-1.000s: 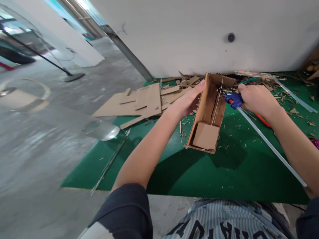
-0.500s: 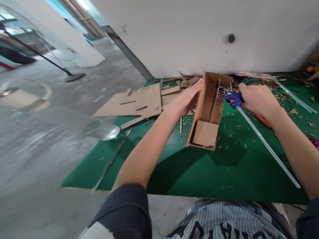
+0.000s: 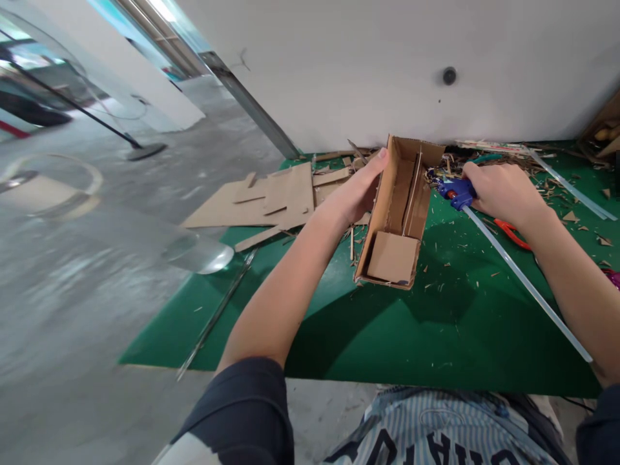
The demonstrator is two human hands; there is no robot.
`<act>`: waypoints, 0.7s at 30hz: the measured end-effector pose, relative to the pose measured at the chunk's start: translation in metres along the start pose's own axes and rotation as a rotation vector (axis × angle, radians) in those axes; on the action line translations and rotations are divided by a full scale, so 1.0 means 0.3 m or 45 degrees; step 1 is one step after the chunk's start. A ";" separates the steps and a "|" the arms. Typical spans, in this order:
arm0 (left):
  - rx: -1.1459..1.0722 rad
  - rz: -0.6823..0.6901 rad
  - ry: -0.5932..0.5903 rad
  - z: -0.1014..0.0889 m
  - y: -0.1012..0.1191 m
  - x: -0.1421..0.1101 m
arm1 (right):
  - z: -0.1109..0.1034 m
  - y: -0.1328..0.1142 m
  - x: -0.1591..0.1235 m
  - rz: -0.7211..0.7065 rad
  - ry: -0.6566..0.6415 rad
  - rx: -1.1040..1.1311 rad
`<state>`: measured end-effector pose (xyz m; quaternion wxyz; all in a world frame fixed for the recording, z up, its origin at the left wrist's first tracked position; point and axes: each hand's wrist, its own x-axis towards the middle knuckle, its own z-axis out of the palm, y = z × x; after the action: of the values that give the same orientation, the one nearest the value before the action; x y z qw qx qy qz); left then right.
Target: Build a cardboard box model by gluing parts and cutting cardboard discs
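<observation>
My left hand (image 3: pixel 363 187) grips a long open cardboard box (image 3: pixel 385 194) by its left wall, the fingers hidden behind it. The box is tilted above the table, with a square cardboard piece (image 3: pixel 393 256) across its near end and a thin stick running along the inside. In my right hand (image 3: pixel 501 190) is a blue hot glue gun (image 3: pixel 458 192), fingers wrapped round its handle. A long clear glue stick (image 3: pixel 527 284) trails out of its back toward me. The gun's nozzle is close to the box's right edge; whether it touches I cannot tell.
Flat cardboard pieces (image 3: pixel 288 197) lie at the left on the green table (image 3: pixel 368 349). Scraps and sticks litter the back right, with red-orange handles (image 3: pixel 513 236) near my right wrist. More clear glue sticks (image 3: pixel 571 184) lie at the right. A white wall (image 3: pixel 368 77) stands behind.
The box has shifted slightly left and toward the wall in my left hand. The glue gun has barely moved, and its glue stick's rear end has swung a little right and up.
</observation>
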<state>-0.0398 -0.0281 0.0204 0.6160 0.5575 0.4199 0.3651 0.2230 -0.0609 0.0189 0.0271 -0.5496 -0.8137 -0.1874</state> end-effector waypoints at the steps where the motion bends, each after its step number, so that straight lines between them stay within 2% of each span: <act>1: 0.004 -0.004 -0.002 0.000 -0.002 -0.001 | 0.003 -0.001 0.001 -0.003 -0.001 -0.005; 6: 0.027 -0.023 -0.025 -0.006 -0.011 -0.003 | 0.011 -0.002 0.005 0.001 -0.021 -0.026; 11: 0.032 -0.004 0.048 -0.010 -0.004 0.000 | 0.013 0.002 0.001 0.030 -0.004 -0.048; 16: 0.102 0.040 0.049 -0.011 0.018 -0.009 | 0.005 0.007 -0.002 0.059 0.010 -0.044; 21: 0.132 -0.004 0.091 -0.018 0.025 -0.013 | -0.006 0.010 -0.004 0.072 -0.022 0.016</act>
<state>-0.0461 -0.0288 0.0282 0.5715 0.5746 0.4609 0.3616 0.2259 -0.0617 0.0210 0.0286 -0.5737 -0.7993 -0.1766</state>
